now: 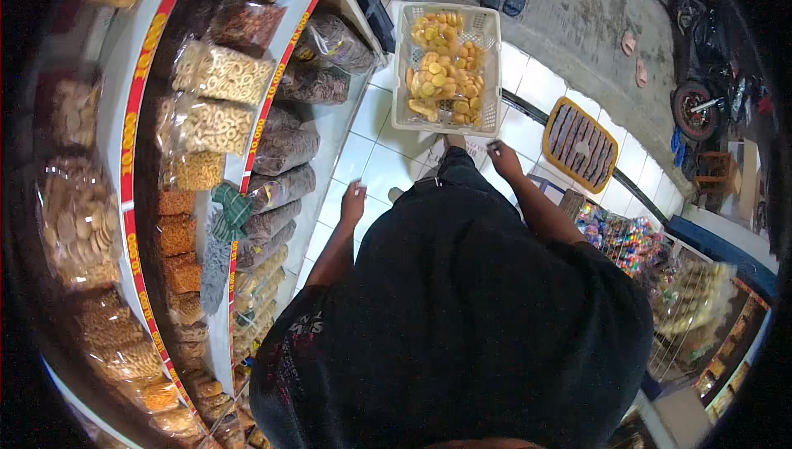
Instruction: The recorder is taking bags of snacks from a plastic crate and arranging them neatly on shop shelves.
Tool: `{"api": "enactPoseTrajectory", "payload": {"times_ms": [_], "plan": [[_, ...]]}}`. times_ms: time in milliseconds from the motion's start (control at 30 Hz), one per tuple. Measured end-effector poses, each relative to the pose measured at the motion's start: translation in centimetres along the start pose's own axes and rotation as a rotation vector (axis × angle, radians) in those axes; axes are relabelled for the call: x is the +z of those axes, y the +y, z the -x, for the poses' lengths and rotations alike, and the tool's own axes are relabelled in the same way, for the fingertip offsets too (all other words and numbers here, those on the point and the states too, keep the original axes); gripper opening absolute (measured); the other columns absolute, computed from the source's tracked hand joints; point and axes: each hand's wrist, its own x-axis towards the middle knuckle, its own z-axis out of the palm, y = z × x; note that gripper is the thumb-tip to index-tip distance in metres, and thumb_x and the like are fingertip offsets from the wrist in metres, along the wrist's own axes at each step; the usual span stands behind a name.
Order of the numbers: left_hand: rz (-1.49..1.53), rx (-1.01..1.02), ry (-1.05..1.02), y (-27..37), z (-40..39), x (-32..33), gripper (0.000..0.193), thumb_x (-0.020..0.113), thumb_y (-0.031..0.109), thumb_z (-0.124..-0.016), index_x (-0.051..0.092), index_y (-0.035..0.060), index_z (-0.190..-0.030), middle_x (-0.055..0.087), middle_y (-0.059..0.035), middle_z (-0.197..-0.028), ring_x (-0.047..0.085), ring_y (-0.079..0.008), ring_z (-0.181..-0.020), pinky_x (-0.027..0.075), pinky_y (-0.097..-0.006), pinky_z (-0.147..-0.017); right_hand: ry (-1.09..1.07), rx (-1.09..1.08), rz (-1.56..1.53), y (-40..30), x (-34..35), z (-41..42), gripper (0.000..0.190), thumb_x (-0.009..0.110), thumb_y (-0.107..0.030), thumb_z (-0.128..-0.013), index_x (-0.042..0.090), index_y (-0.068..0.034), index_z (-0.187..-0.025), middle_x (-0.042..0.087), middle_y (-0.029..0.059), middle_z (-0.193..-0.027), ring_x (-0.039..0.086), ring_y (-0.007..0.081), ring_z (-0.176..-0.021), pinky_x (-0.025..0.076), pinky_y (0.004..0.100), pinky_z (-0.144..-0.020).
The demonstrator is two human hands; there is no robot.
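Observation:
My left hand [353, 203] hangs at my side over the white tiled floor, beside the snack shelves. It appears to touch nothing, and its fingers are too small in view to read. Lower legs and feet show partly below my black shirt. On the other side, my right hand [505, 159] is held out just short of the near right corner of a white plastic basket [398, 72], apart from it. Dark spots show at its fingertips; whether it holds anything is unclear. Clear bags of round yellow crackers [436, 78] lie inside the basket, which stands on the floor ahead of me.
Shelves on the left carry bagged ring snacks [216, 124] and dark bagged snacks [281, 140]. A green cloth [232, 211] and grey duster [216, 257] hang there. To the right are a striped doormat [580, 145], a colourful packet rack [619, 235], slippers [502, 0] and a motorcycle [699, 90].

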Motion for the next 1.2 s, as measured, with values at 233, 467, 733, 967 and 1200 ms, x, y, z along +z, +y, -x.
{"api": "enactPoseTrajectory", "payload": {"times_ms": [233,467,733,967,1200], "plan": [[-0.05,0.219,0.177,18.6,-9.2,6.1,0.041,0.056,0.0,-0.084,0.042,0.002,-0.123,0.057,-0.0105,-0.107,0.058,-0.0198,-0.083,0.049,-0.0319,-0.072,-0.417,0.146,-0.484,-3.6,4.5,-12.2,0.039,0.058,-0.027,-0.088,0.056,0.002,-0.114,0.062,0.0156,-0.112,0.06,0.0277,-0.101,0.048,0.036,-0.083],[-0.306,0.165,0.079,21.2,-17.2,14.9,0.047,0.061,0.009,-0.08,0.041,0.0003,-0.123,0.052,-0.0213,-0.118,0.05,-0.0382,-0.111,0.042,-0.0441,-0.093,-0.592,0.064,-0.146,-2.9,10.0,-18.2,0.064,0.062,-0.038,-0.083,0.046,0.007,-0.126,0.054,0.027,-0.123,0.051,0.0374,-0.115,0.04,0.041,-0.096],[-0.21,-0.38,0.128,15.4,-20.9,18.9,0.074,0.066,0.018,-0.076,0.025,-0.0002,-0.136,0.041,-0.0219,-0.132,0.038,-0.0393,-0.124,0.033,-0.0486,-0.102,-0.717,0.237,-0.444,-4.2,11.2,-19.1,0.076,0.065,-0.031,-0.082,0.027,0.002,-0.139,0.046,0.0228,-0.133,0.046,0.0325,-0.121,0.038,0.0376,-0.099],[-0.261,-0.354,0.026,18.5,-20.2,17.9,0.077,0.065,0.023,-0.077,0.026,0.0012,-0.14,0.04,-0.0223,-0.136,0.03,-0.0406,-0.129,0.023,-0.0528,-0.105,-0.72,0.567,-0.66,-2.7,11.7,-19.7,0.044,0.058,-0.029,-0.088,0.049,-0.006,-0.124,0.054,0.007,-0.113,0.047,0.0203,-0.105,0.04,0.0351,-0.083],[-0.55,-0.229,0.192,22.7,-17.4,15.4,0.048,0.067,0.026,-0.077,0.052,0.005,-0.118,0.058,-0.0146,-0.108,0.055,-0.0323,-0.104,0.035,-0.0464,-0.093,-0.748,0.729,-0.778,-4.5,8.7,-18.1,0.029,0.061,-0.034,-0.088,0.053,-0.01,-0.102,0.052,0.0026,-0.092,0.052,0.0173,-0.08,0.045,0.0341,-0.071]]}}
